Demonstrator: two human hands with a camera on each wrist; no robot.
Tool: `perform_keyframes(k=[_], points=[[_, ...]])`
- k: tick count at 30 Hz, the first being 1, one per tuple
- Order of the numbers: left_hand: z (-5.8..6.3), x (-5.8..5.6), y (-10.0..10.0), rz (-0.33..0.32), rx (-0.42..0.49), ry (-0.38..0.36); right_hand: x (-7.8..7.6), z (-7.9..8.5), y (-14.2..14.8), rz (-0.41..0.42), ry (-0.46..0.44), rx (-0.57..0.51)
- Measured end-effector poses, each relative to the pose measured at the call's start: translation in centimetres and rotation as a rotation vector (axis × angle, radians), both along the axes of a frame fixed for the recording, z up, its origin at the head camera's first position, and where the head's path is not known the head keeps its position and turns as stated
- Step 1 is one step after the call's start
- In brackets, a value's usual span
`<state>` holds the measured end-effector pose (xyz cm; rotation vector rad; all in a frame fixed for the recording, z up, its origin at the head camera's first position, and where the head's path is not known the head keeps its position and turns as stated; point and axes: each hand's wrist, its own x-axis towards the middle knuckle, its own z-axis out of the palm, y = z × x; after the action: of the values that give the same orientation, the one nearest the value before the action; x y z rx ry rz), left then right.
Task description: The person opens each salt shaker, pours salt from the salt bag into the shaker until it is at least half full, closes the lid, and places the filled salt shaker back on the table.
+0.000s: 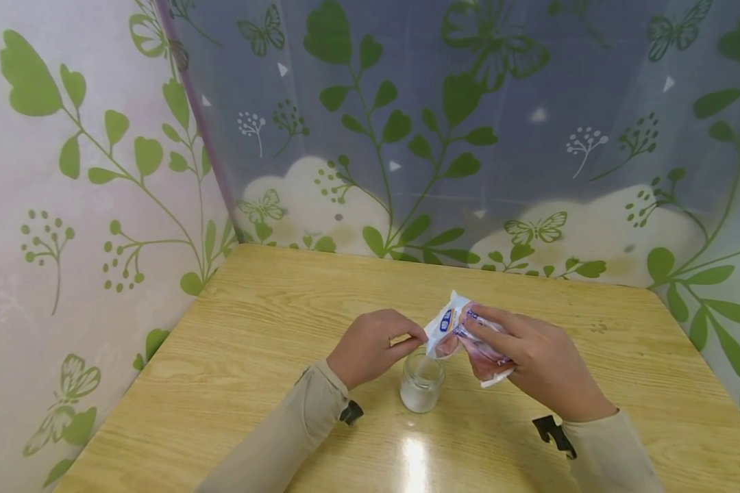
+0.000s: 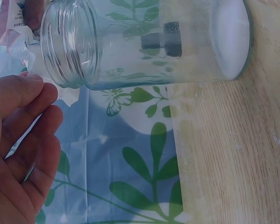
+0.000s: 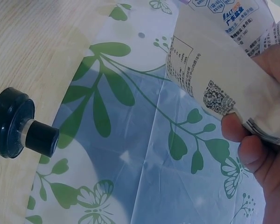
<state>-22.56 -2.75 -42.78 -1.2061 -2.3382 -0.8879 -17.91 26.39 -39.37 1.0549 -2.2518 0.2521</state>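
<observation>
A glass jar (image 1: 421, 394) stands upright on the table with white salt at its bottom; the left wrist view shows its threaded neck. Over its mouth my right hand (image 1: 539, 356) grips a printed salt bag (image 1: 469, 335), tilted with its torn end down and to the left. The thumb and fingertips of my left hand (image 1: 373, 346) pinch the corner of that torn end, right beside the jar's rim. In the right wrist view, fingers curl round the bag's white back, which carries a QR code.
A black round lid-like piece with a knob (image 3: 18, 123) lies on the wooden table (image 1: 271, 294); the head view does not show it. A curtain (image 1: 407, 137) with leaves and butterflies closes off the back and sides. Black clips hang near both sleeves.
</observation>
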Motion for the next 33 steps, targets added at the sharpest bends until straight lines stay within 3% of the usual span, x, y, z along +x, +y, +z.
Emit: perform_keyframes(k=[33], points=[[-0.10,-0.02,0.11,0.002,-0.013,0.022,0.15,0.04,-0.17,0.004,0.010,0.002]])
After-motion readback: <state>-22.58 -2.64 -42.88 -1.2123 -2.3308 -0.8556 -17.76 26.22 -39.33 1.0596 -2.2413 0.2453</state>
